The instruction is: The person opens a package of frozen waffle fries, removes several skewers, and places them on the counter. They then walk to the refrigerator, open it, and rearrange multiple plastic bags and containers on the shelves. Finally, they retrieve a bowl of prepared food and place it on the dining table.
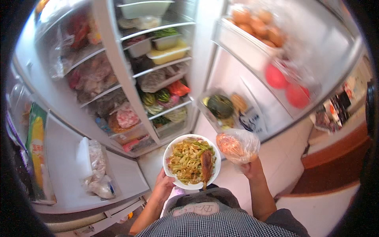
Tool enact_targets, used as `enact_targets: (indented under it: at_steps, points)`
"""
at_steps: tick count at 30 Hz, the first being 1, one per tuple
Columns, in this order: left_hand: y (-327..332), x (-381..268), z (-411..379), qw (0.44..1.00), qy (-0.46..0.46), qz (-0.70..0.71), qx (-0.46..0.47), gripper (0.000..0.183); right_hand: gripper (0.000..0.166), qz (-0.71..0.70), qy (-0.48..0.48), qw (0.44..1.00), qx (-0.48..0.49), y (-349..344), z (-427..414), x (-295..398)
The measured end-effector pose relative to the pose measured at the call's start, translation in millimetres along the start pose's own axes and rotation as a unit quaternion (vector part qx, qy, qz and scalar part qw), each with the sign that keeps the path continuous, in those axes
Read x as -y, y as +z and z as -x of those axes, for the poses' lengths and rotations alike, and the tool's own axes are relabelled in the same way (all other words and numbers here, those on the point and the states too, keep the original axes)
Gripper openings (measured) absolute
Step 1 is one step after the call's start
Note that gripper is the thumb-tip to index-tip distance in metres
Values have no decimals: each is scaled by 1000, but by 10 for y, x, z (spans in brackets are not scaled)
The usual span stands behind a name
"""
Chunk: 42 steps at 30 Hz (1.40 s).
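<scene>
My left hand (165, 182) grips the rim of a white plate (166, 160) with a floral edge, thumb on top. On it lie sliced cooked vegetables (188, 161), with a browned drumstick (206, 164) along the right side. In my right hand (251, 169) is a clear plastic bag (250, 142) holding an orange, shredded-looking food (229, 144); I cannot tell exactly what it is. Bag and plate are held side by side in front of a two-door refrigerator (105, 59) whose doors both stand wide.
The right door (260, 97) carries a bin of eggs (254, 25), red round items in plastic and a dark green squash (220, 106). Bagged food (99, 174) sits in the left door. Plastic tubs (167, 53) and watermelon-striped produce (162, 95) fill the shelves. A brown wooden piece (331, 160) stands at right.
</scene>
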State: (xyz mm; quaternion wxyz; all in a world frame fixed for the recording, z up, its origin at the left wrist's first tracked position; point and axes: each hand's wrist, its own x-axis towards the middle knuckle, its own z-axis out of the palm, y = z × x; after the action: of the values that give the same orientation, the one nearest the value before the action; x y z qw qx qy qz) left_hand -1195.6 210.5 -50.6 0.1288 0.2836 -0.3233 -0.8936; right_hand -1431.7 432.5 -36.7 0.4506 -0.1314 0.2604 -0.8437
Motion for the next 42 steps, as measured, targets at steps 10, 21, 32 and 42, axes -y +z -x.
enact_targets:
  at_steps: [10,21,32,42]
  points:
    - [759,1444,-442,967,-156,-167,112,69,35,-50,-167,931,-322,-1113,1230,196]
    - [2204,3021,-1323,967,-163,-104,164,69,31,-36,-225,881,-414,-2749,2452,1323]
    - [3131,3398,-3188,982,-101,-83,133,64,40,-24,-182,906,-381,-3998,1207,2497]
    - [4673,3543,-5495,975,-146,-81,146,70,33,59,-203,901,-380,-5152,-522,4278]
